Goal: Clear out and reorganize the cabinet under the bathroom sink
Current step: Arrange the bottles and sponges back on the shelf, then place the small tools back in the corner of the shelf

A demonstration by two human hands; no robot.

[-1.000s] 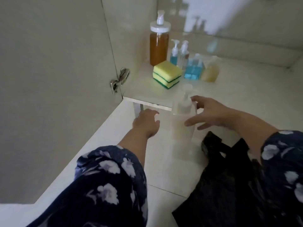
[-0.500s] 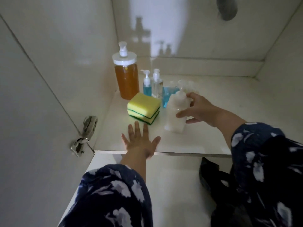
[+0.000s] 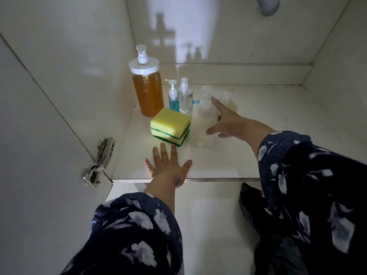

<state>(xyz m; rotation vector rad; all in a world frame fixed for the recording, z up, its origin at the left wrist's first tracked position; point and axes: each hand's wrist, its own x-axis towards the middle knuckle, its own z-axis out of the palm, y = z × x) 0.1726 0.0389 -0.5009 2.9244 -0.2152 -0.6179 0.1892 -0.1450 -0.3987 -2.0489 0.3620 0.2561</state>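
Note:
A frosted white pump bottle [image 3: 200, 133] stands on the cabinet floor [image 3: 268, 155], just right of two stacked yellow-and-green sponges [image 3: 169, 124]. My right hand [image 3: 228, 122] lies against the bottle's right side with fingers spread; the thumb crosses its front and the index finger reaches past the pump head. My left hand [image 3: 168, 165] rests flat on the floor near the front edge, fingers apart, holding nothing. Behind the sponges stand a big amber pump bottle [image 3: 148, 94], a small blue pump bottle [image 3: 173, 102] and a clear pump bottle [image 3: 185, 100].
A pale yellowish bottle [image 3: 231, 102] sits half hidden behind my right hand. The open door's metal hinge [image 3: 99, 161] is at the left wall. A black bag [image 3: 248, 201] lies on the tiles below the cabinet edge. A grey pipe [image 3: 267, 4] hangs at the top right.
The white pump bottle went from the tiles outside into the cabinet beside the sponges. My right hand's fingers have spread off it. My left hand moved onto the cabinet floor and flattened.

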